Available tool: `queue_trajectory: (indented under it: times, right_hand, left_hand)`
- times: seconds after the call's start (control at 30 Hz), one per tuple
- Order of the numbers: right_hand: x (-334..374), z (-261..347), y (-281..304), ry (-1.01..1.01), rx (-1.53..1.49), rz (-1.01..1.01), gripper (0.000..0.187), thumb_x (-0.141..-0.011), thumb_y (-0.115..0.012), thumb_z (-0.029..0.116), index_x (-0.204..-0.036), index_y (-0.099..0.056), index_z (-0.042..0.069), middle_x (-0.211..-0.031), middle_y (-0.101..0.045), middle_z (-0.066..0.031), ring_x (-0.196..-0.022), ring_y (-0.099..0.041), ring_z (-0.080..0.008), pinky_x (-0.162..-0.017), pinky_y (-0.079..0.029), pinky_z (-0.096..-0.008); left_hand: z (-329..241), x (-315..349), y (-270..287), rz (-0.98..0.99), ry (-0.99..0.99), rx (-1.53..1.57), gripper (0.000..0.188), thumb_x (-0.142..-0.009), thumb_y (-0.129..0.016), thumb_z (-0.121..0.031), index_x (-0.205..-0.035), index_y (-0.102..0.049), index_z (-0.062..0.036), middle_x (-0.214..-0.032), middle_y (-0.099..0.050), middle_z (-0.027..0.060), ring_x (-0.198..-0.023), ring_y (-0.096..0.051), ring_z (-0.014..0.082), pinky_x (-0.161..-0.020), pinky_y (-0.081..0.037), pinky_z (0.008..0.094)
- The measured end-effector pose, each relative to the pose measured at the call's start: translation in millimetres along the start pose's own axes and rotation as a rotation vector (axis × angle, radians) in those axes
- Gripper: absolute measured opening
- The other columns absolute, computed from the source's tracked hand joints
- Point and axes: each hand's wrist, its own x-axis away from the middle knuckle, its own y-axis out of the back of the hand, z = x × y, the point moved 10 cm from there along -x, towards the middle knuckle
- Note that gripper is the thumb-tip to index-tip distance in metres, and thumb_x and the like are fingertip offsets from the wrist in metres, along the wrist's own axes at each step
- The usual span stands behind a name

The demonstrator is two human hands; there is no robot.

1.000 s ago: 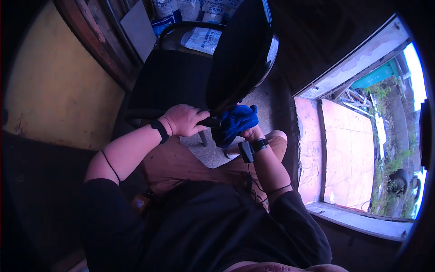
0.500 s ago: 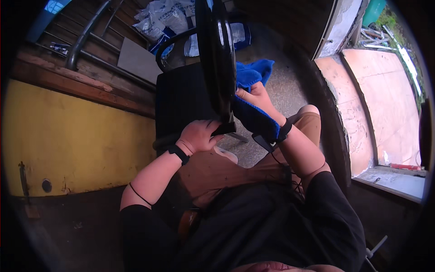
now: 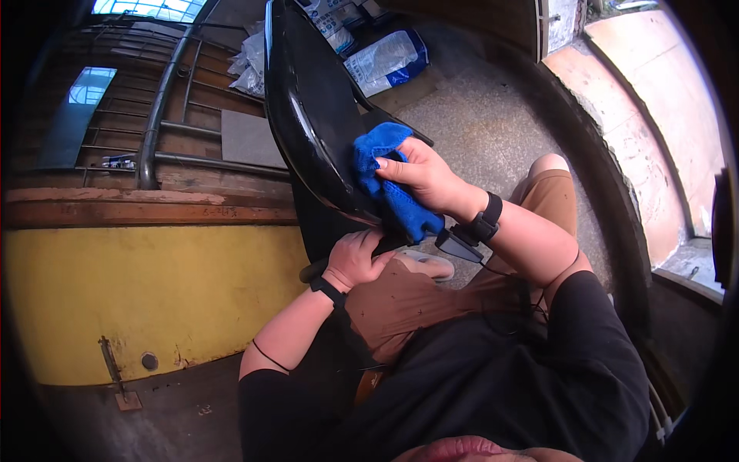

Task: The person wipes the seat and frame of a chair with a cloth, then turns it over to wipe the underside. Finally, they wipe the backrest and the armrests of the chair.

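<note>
A black chair part (image 3: 322, 85), a flat panel with a glossy curved rim, stands tilted in front of me. My right hand (image 3: 431, 179) grips a bunched blue cloth (image 3: 376, 148) between thumb and fingers, and the cloth lies against the panel's right side. One end of the cloth hangs below that hand. Near the panel's lower end, my left hand (image 3: 354, 260) is closed round the black edge, its fingertips partly hidden. Both wrists wear black bands.
To the left are a yellow panel (image 3: 154, 296) and a metal tube rack (image 3: 158, 115). Plastic bags (image 3: 389, 61) lie on the speckled floor (image 3: 493, 100) beyond the chair. A doorway sill (image 3: 616, 146) runs along the right. My knees in brown trousers (image 3: 416, 308) are below the hands.
The chair part has turned, so its broad face now shows instead of its narrow edge. My right hand has brought the cloth leftward onto it. The view has shifted too.
</note>
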Motion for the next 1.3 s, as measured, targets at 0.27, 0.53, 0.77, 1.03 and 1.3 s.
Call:
queue_trajectory:
  times: [0.27, 0.53, 0.77, 1.03, 1.3]
  right_hand:
    - [-46.7, 57.1, -31.6, 0.386, 0.181, 0.057, 0.035, -0.094, -0.075, 0.017, -0.125, -0.062, 0.004, -0.117, -0.066, -0.0021, -0.107, -0.060, -0.0129, -0.097, -0.047, -0.0310]
    - [-37.6, 78.9, -26.2, 0.705, 0.461, 0.026, 0.027, -0.089, -0.079, 0.010, -0.112, -0.068, 0.002, -0.118, -0.066, -0.0094, -0.106, -0.062, -0.0224, -0.095, -0.046, -0.0369]
    - [-63.4, 52.8, -17.9, 0.371, -0.002, -0.041, 0.028, -0.094, -0.069, 0.009, -0.121, -0.066, 0.001, -0.126, -0.065, -0.0103, -0.113, -0.062, -0.0209, -0.101, -0.046, -0.0344]
    - [6.5, 3.0, -6.9, 0.312, 0.773, 0.037, 0.027, -0.090, -0.066, 0.003, -0.117, -0.068, 0.001, -0.116, -0.070, -0.0103, -0.105, -0.067, -0.0201, -0.092, -0.052, -0.0342]
    - [34.5, -76.6, 54.1, -0.048, 1.005, -0.009, 0.010, -0.087, -0.070, 0.008, -0.093, -0.065, 0.002, -0.093, -0.065, -0.0159, -0.083, -0.063, -0.0351, -0.075, -0.052, -0.0363]
  left_hand:
    - [1.3, -1.3, -2.7, 0.020, -0.014, 0.019, 0.039, -0.082, -0.076, -0.033, -0.108, -0.064, -0.0060, -0.097, -0.071, 0.0151, -0.085, -0.070, 0.0343, -0.078, -0.056, 0.0416]
    - [-4.2, -4.0, -0.1, 0.024, -0.035, 0.010, 0.039, -0.084, -0.075, -0.034, -0.109, -0.065, -0.0070, -0.100, -0.072, 0.0138, -0.087, -0.071, 0.0320, -0.079, -0.057, 0.0407]
    - [0.7, -3.1, 2.2, -0.028, -0.019, 0.027, 0.038, -0.086, -0.073, -0.037, -0.109, -0.065, -0.0070, -0.091, -0.071, 0.0137, -0.081, -0.070, 0.0320, -0.073, -0.056, 0.0404]
    - [13.5, 9.9, 3.4, -0.014, 0.022, 0.059, 0.039, -0.085, -0.073, -0.037, -0.109, -0.065, -0.0072, -0.091, -0.071, 0.0132, -0.081, -0.070, 0.0318, -0.074, -0.056, 0.0402]
    - [6.4, 7.1, 0.4, -0.016, 0.010, 0.025, 0.039, -0.085, -0.073, -0.037, -0.108, -0.065, -0.0071, -0.091, -0.071, 0.0141, -0.081, -0.069, 0.0331, -0.074, -0.056, 0.0409]
